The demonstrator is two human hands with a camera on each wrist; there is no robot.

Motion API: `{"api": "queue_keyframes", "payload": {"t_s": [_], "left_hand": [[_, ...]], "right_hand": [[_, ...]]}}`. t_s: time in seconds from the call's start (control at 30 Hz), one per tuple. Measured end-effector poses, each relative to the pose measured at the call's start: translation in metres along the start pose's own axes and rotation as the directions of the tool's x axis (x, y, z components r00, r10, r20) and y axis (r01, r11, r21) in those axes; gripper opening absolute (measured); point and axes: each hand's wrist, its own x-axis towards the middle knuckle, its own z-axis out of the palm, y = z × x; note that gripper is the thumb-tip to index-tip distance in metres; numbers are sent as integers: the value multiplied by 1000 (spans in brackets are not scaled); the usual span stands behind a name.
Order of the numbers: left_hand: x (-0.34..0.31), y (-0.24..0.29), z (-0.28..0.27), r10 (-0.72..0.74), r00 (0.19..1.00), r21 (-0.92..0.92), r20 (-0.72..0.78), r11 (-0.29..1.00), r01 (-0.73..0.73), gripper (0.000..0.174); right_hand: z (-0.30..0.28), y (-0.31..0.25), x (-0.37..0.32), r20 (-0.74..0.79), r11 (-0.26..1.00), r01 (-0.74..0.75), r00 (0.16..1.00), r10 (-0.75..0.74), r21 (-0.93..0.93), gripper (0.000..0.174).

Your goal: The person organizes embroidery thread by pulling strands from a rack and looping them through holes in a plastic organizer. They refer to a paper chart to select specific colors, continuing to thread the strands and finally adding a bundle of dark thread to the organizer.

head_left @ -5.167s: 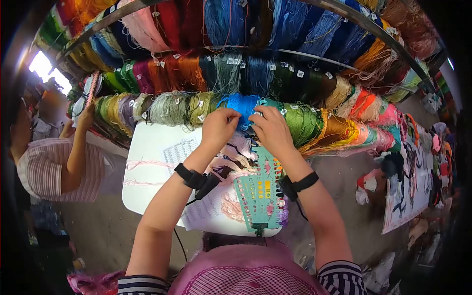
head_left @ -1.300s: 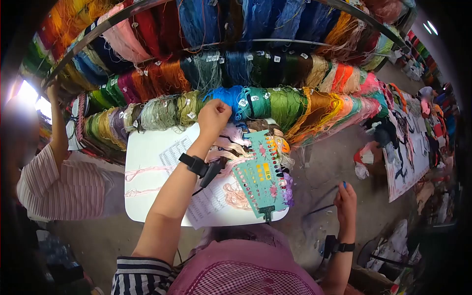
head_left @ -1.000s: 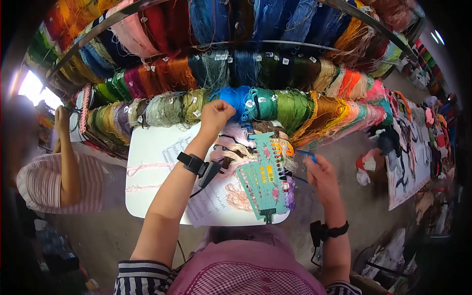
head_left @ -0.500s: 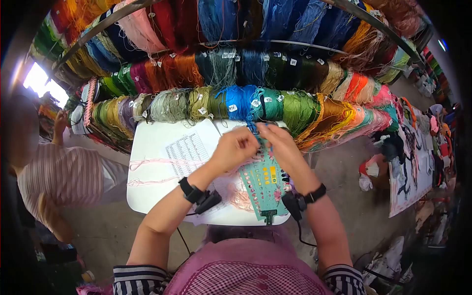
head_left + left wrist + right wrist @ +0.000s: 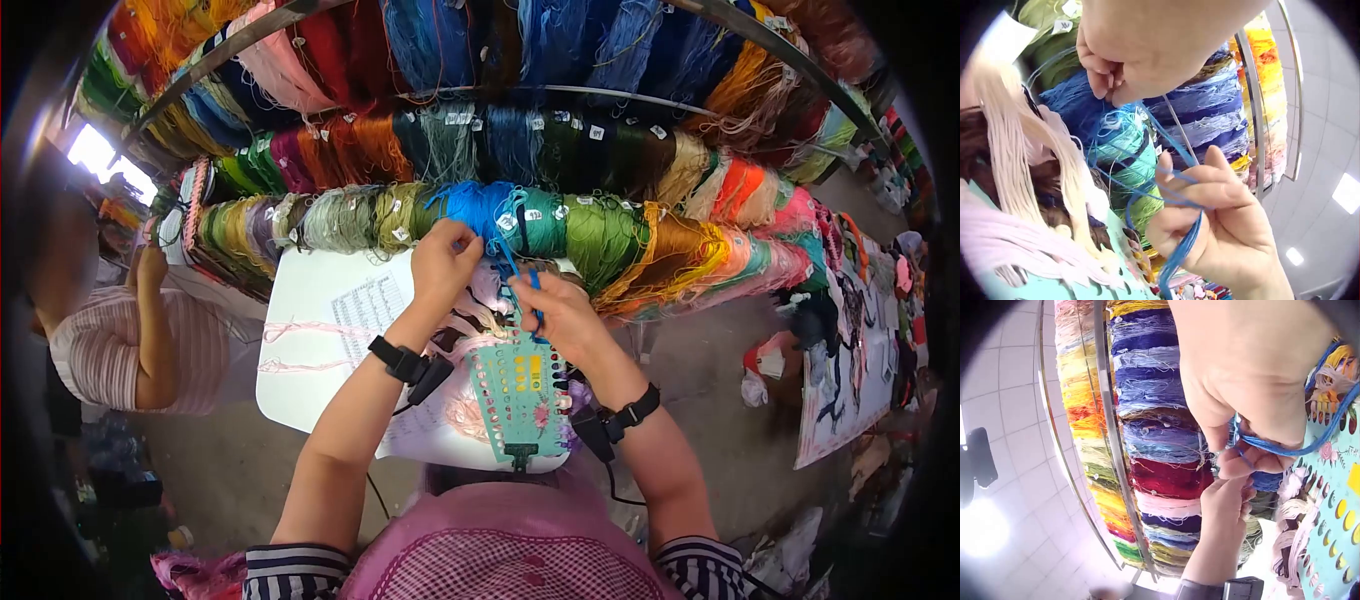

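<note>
In the head view, the left hand (image 5: pixel 445 262) pinches blue thread at the lower edge of the bright blue skein (image 5: pixel 477 203). Just to its right, the right hand (image 5: pixel 562 318) has a bundle of blue strands (image 5: pixel 509 262) looped through its curled fingers. The left wrist view shows these blue strands (image 5: pixel 1182 249) running across the right hand (image 5: pixel 1213 228) and hanging below it, with the left hand (image 5: pixel 1147 50) above. Below the hands lies a teal card (image 5: pixel 510 385) with rows of holes and a black clip, beside pale pink and cream thread bundles (image 5: pixel 487 300).
A white board (image 5: pixel 300 392) with printed sheets (image 5: pixel 368 303) and pink strands lies under the hands. Labelled skeins (image 5: pixel 607 237) hang in rows ahead on metal rails. A person in a striped shirt (image 5: pixel 118 352) is at the left; a thread-covered board (image 5: pixel 832 385) stands right.
From low on the right, the right hand has come back up beside the left hand with blue thread. The left hand has moved back and up to the blue skein after shifting right and down.
</note>
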Motion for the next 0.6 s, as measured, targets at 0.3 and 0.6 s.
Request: {"api": "queue_keyframes", "payload": {"t_s": [0.3, 0.6], "left_hand": [[-29, 5, -26, -174, 958, -341, 228, 907, 246, 9], [-86, 42, -49, 11, 910, -365, 414, 918, 155, 7]], "right_hand": [[8, -4, -1, 0, 872, 289, 949, -315, -396, 24], [38, 8, -12, -81, 943, 305, 945, -317, -137, 20]]}}
